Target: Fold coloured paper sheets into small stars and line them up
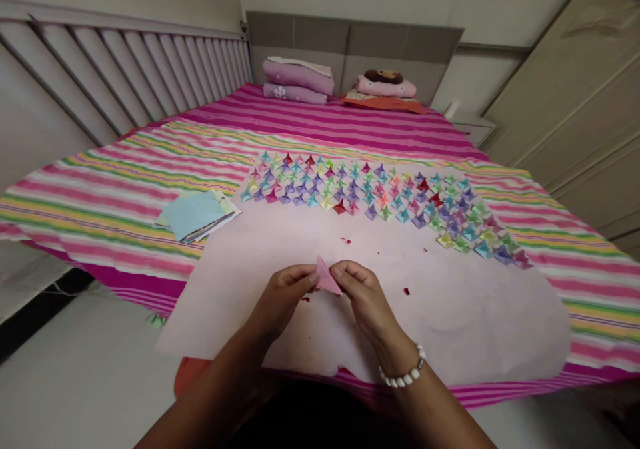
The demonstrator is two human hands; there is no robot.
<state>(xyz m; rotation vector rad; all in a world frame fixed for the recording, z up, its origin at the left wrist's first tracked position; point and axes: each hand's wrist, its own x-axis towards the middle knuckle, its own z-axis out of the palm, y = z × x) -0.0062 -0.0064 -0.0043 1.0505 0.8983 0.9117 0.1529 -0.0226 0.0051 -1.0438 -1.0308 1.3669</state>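
A small folded piece of pink origami paper point(327, 278) is held up between my two hands, over the near part of a large pale sheet point(240, 295). My left hand point(285, 297) pinches its left edge between thumb and fingers. On its right side, the thumb and fingers of my right hand point(363, 294) are closed on it too. Behind my hands, rows of small folded paper pieces point(340, 185) in many colours stand on the far part of the sheet. A few red paper scraps point(407, 291) lie around my hands.
At the left, a stack of coloured paper squares point(197, 215) overlaps the sheet's edge. The sheet lies on a striped bed point(115, 189). Folded bedding point(297, 81) and a pillow pile point(385, 89) rest by the headboard point(320, 39). A white railing point(150, 69) runs along the left.
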